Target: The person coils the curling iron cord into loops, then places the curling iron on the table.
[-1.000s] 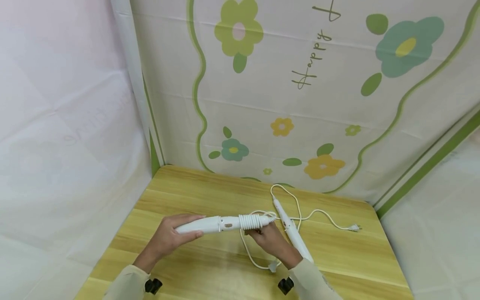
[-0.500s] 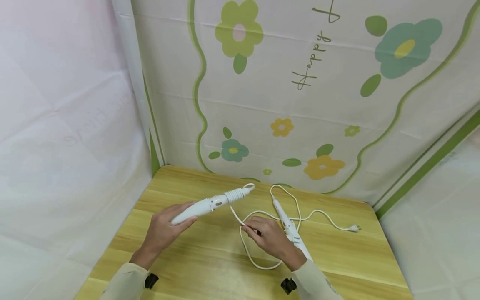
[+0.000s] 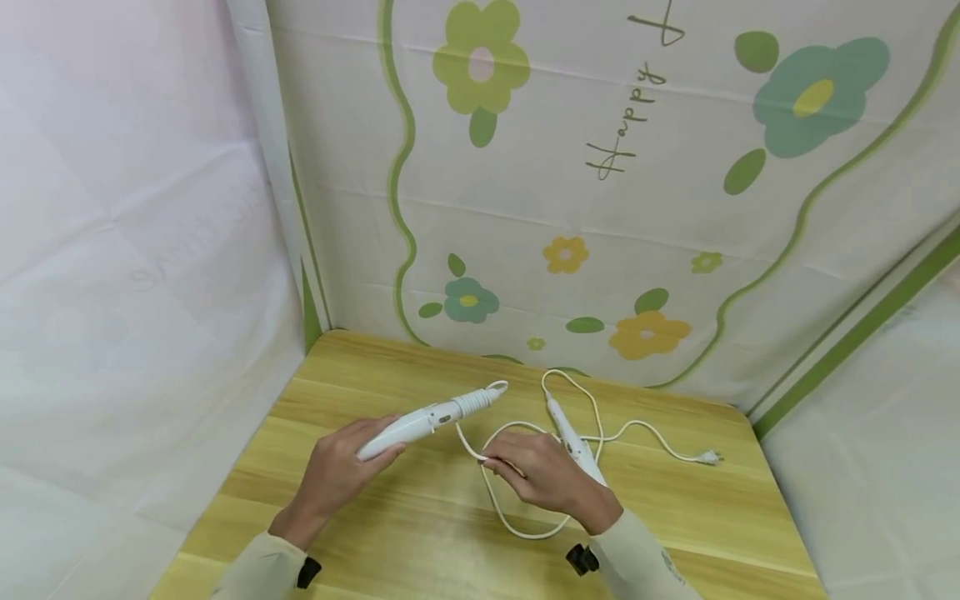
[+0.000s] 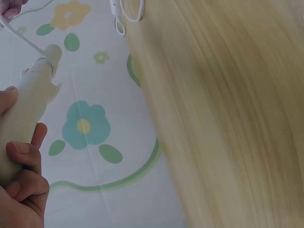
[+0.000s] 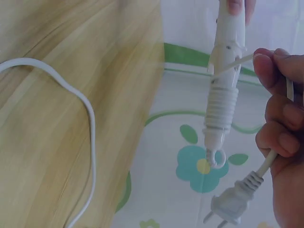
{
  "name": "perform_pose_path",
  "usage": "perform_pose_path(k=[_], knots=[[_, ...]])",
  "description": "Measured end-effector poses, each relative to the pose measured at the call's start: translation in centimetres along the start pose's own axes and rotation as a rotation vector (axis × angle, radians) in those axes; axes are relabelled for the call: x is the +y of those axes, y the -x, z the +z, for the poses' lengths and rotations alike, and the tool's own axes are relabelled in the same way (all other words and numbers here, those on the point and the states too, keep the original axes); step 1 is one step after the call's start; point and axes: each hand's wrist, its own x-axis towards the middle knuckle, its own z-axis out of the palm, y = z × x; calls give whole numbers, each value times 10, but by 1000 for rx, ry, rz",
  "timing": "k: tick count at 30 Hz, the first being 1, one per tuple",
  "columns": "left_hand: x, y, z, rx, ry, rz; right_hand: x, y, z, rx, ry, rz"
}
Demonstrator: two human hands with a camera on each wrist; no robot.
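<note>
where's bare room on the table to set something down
Bare table: the back left corner, beyond the left hand, and the front middle, between the sleeves. Crowded: right of centre, with looped cord and the resting white wand near the right hand.

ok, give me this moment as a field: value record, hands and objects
left hand: grips white plastic wand-shaped appliance
right hand: pinches thin white cord
cord: partly coiled around the held appliance
white two-pin plug: on that cord, beside right hand
second white wand-shaped appliance: lies on yellow wood-grain table, partly hidden
</note>
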Motion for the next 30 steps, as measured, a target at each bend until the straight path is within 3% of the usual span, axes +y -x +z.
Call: perform_pose_path(k=[8, 13, 16, 21, 25, 30], knots=[[0, 2, -4, -46, 19, -16, 11, 0, -17, 144, 108, -15], [2, 2, -4, -143, 56, 94, 16, -3, -19, 145, 142, -44], [4, 4, -5, -211, 135, 166, 19, -4, -18, 125, 139, -39], [7, 9, -6, -302, 346, 191, 23, 0, -14, 61, 103, -12], [9, 10, -7, -352, 528, 149, 26, 4, -10, 4, 35, 24], [14, 12, -9, -393, 726, -28, 26, 7, 0, 10, -70, 35]])
